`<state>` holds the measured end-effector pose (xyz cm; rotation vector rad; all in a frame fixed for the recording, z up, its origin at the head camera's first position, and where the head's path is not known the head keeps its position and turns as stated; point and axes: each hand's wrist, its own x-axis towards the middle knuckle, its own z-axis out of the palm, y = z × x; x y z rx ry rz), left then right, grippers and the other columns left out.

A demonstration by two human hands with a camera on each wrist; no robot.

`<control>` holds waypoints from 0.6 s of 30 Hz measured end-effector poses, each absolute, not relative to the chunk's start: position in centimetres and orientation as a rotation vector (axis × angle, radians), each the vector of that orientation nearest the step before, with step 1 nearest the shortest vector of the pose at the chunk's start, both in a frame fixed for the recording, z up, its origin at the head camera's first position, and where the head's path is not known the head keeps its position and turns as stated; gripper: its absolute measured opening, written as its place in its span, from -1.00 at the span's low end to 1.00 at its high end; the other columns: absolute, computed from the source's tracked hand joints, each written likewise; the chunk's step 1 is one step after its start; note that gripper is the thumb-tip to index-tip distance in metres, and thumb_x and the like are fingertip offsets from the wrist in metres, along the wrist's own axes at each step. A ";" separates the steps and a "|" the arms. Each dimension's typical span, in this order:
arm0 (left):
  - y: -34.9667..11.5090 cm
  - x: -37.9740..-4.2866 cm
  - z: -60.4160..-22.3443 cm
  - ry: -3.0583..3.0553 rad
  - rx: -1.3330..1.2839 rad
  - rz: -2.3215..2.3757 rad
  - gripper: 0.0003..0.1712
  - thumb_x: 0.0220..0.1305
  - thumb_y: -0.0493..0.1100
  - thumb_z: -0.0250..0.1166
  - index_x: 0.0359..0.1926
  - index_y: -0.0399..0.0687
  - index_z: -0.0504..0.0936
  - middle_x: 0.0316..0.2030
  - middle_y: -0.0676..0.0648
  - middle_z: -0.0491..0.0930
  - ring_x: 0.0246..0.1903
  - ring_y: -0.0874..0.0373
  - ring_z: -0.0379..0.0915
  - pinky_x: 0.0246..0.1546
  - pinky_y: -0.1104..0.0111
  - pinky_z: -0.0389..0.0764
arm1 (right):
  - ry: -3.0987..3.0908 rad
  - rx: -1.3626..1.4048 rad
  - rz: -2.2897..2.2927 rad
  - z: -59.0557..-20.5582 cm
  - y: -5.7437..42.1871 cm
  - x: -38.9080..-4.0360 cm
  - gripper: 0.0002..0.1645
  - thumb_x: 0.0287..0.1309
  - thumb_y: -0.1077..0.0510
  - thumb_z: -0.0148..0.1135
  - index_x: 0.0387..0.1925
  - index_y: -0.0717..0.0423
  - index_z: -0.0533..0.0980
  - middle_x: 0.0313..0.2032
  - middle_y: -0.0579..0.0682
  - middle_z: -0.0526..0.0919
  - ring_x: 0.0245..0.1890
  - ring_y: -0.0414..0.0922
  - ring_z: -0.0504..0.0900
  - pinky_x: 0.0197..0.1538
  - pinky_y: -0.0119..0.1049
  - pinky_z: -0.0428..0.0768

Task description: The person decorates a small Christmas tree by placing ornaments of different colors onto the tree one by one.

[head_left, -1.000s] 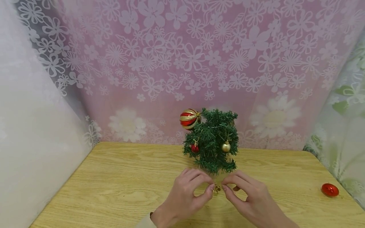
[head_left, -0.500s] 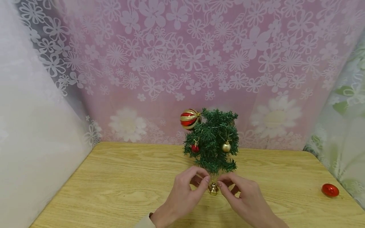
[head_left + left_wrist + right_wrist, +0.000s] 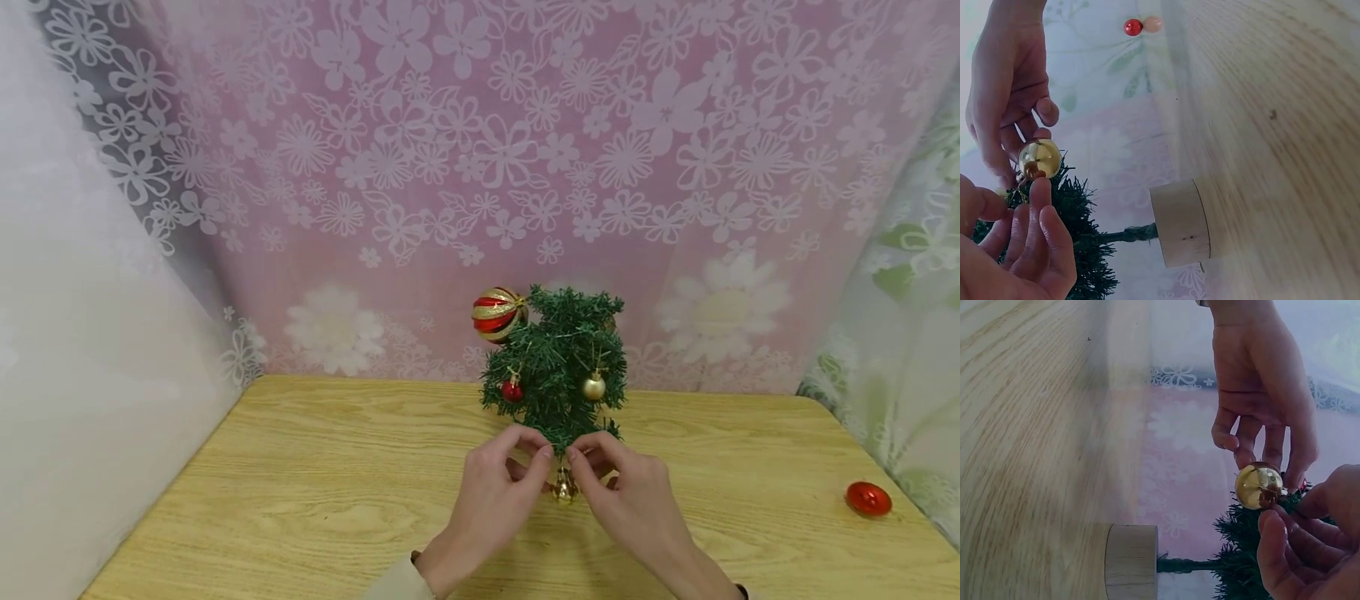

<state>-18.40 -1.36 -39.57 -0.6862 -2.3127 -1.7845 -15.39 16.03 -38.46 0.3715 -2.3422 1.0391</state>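
A shiny gold bauble (image 3: 564,486) hangs by its thin loop in front of the lowest branches of a small green artificial Christmas tree (image 3: 558,358). My left hand (image 3: 491,492) pinches that loop from one side with thumb and forefinger. From the other side my right hand (image 3: 633,492) pinches it, the fingertips of both hands almost meeting at the branch tip. The wrist views show the gold bauble (image 3: 1259,485) between the two hands, close to the needles; the fingers partly hide the loop. A red bauble (image 3: 512,391) and a pale gold one (image 3: 594,386) hang higher up.
A large red-and-gold striped bauble (image 3: 498,315) is at the tree's upper left. The tree stands on a round wooden base (image 3: 1179,222). A red ornament (image 3: 868,499) lies near the right edge of the wooden table (image 3: 315,475). A flowered curtain (image 3: 480,167) hangs behind.
Both hands have moved forward and slightly up, bringing the gold bauble to the tree's lowest front branch. It now hangs upright by its loop. The tree and its other baubles look unmoved.
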 end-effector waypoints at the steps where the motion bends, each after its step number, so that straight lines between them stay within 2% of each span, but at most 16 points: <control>1: -1.3 -18.4 -39.5 -2.323 -0.682 -1.762 -0.91 0.49 -0.09 0.24 -0.15 0.10 0.67 -0.31 0.01 0.72 -0.61 0.44 0.59 -0.59 0.44 0.61 | -2.352 0.356 1.042 -38.5 16.0 -15.5 -0.94 0.34 0.20 0.33 -0.30 0.03 0.66 -0.57 -0.31 0.66 -0.58 -0.48 0.54 -0.55 -0.45 0.52; 6: -1.1 -18.5 -39.6 -2.368 -0.678 -1.574 -0.92 0.47 -0.12 0.24 -0.18 0.12 0.67 -0.31 0.06 0.69 -0.64 0.50 0.46 -0.57 0.51 0.56 | -2.434 0.267 1.078 -38.5 15.8 -15.7 -0.92 0.32 0.23 0.33 -0.31 -0.01 0.66 -0.59 -0.29 0.67 -0.61 -0.46 0.54 -0.50 -0.45 0.55; 13: -1.0 -18.5 -39.9 -2.362 -0.740 -1.234 -0.91 0.46 -0.20 0.25 -0.22 0.06 0.67 -0.34 0.07 0.69 -0.45 0.48 0.54 -0.47 0.70 0.51 | -2.498 0.241 1.050 -38.6 15.9 -15.8 -0.85 0.27 0.27 0.33 -0.33 -0.06 0.66 -0.57 -0.25 0.68 -0.60 -0.46 0.53 -0.47 -0.46 0.54; 18: -0.9 -18.4 -40.1 -2.350 -0.754 -1.033 -0.93 0.41 -0.21 0.29 -0.26 0.02 0.68 -0.37 0.06 0.70 -0.53 0.50 0.51 -0.52 0.78 0.42 | -2.550 0.259 1.043 -38.7 15.9 -15.7 -0.84 0.27 0.28 0.32 -0.33 -0.07 0.66 -0.50 -0.25 0.68 -0.54 -0.45 0.55 -0.43 -0.47 0.57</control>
